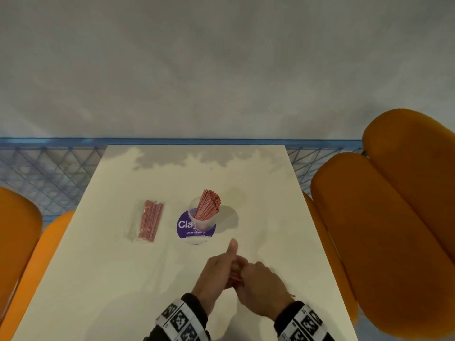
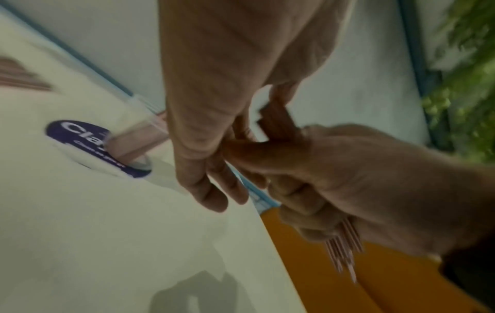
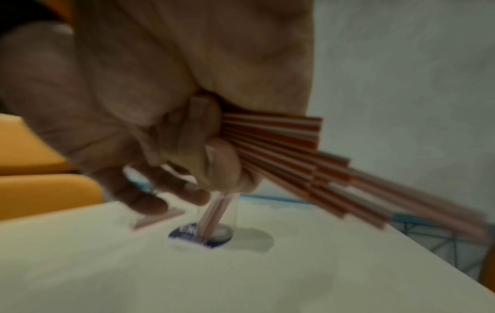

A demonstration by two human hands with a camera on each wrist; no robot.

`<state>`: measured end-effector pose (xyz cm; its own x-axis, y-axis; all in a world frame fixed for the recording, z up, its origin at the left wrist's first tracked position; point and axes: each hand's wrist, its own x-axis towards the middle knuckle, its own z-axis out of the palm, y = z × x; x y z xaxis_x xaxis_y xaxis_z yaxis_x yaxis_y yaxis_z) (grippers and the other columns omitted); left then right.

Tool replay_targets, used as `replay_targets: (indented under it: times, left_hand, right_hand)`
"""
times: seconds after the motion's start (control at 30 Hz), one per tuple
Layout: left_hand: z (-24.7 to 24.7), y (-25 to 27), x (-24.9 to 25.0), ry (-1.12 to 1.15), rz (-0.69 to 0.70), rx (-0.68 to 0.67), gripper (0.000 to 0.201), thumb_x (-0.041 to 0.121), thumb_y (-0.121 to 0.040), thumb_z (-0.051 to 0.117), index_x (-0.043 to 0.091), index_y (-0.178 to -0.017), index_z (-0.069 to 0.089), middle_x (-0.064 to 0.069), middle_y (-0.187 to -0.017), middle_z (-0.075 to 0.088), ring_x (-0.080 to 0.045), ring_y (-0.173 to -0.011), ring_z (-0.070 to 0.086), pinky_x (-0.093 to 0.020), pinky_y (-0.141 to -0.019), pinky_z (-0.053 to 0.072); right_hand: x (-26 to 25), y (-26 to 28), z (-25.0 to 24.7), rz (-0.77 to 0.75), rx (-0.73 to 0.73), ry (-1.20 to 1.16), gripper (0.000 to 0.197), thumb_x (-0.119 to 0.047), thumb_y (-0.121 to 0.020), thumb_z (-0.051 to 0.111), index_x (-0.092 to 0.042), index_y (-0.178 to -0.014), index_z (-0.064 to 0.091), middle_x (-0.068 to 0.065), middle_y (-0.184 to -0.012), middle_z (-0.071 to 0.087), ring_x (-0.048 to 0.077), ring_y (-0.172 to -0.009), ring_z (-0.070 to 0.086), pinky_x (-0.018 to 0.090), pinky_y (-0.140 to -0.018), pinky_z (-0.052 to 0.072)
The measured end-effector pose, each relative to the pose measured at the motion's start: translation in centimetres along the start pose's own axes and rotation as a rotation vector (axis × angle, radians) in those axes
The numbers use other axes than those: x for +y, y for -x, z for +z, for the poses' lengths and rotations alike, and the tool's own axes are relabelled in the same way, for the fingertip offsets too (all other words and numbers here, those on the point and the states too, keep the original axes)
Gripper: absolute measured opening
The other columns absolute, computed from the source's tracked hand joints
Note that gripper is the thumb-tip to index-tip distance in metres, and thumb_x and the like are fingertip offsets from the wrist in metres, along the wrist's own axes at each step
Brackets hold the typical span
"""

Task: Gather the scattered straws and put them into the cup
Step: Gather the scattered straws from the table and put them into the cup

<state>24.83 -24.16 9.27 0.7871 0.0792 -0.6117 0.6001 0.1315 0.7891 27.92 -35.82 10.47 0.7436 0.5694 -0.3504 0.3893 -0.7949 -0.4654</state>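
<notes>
My right hand (image 1: 262,289) is curled around a bundle of red-and-white straws (image 3: 289,148), gripping it near the middle so that the straws fan out past my fingers (image 3: 222,165). In the left wrist view the pointed lower tips of the same bundle poke out under my right fist. My left hand (image 1: 216,274) lies against the bundle from the other side, its fingers mostly straight and its thumb sticking up; whether it truly grips the straws I cannot tell, as the wrist views are blurred. Both hands meet above the near part of the counter (image 1: 123,279), a little toward its right edge.

Farther out, about the middle of the counter, a clear cup (image 1: 202,221) stands upright on a round purple sticker (image 1: 183,228) with white lettering. More straws of the same kind already stand in the cup, leaning toward the far right so their tops spread above the rim. Left of the cup, apart from it, a clear plastic packet (image 1: 146,221) of straws lies flat, its long side running toward the far edge.

Orange chairs (image 1: 394,217) flank the counter on the left and right, and a blue mesh railing (image 1: 49,168) runs behind its far edge.
</notes>
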Motion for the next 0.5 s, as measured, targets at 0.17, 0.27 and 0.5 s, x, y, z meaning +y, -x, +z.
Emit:
replay_targets:
  times: [0.17, 0.27, 0.5]
  left_hand:
    - [-3.3, 0.9, 0.5, 0.622, -0.216, -0.076, 0.072, 0.067, -0.085, 0.046, 0.003, -0.101, 0.072, -0.020, -0.111, 0.070, -0.036, -0.105, 0.065, -0.049, -0.103, 0.043]
    - [-3.8, 2.1, 1.1, 0.892, -0.263, -0.199, 0.079, 0.067, -0.079, 0.051, 0.001, -0.121, 0.066, -0.023, -0.130, 0.061, -0.043, -0.120, 0.057, -0.054, -0.107, 0.036]
    - [-4.6, 3.8, 3.0, 1.088, -0.118, -0.377, 0.085, 0.068, -0.084, 0.046, -0.004, -0.129, 0.057, -0.026, -0.128, 0.058, -0.035, -0.142, 0.034, -0.043, -0.121, 0.020]
  right_hand:
    - [-4.8, 1.0, -5.7, -0.003, 0.349, -1.050, 0.054, -0.054, -0.080, 0.055, -0.021, -0.039, 0.044, -0.007, -0.035, 0.041, 0.007, -0.035, 0.040, 0.020, -0.047, 0.036]
    - [-6.6, 0.3, -5.5, -0.106, 0.388, -1.385, 0.056, -0.073, -0.069, 0.059, -0.025, -0.044, 0.047, -0.002, -0.042, 0.038, 0.013, -0.042, 0.035, 0.024, -0.050, 0.033]
    - [-8.0, -1.9, 0.2, 0.016, 0.295, -1.112, 0.051, -0.086, -0.063, 0.055, -0.037, -0.072, 0.045, -0.003, -0.067, 0.052, 0.019, -0.066, 0.053, 0.033, -0.067, 0.047]
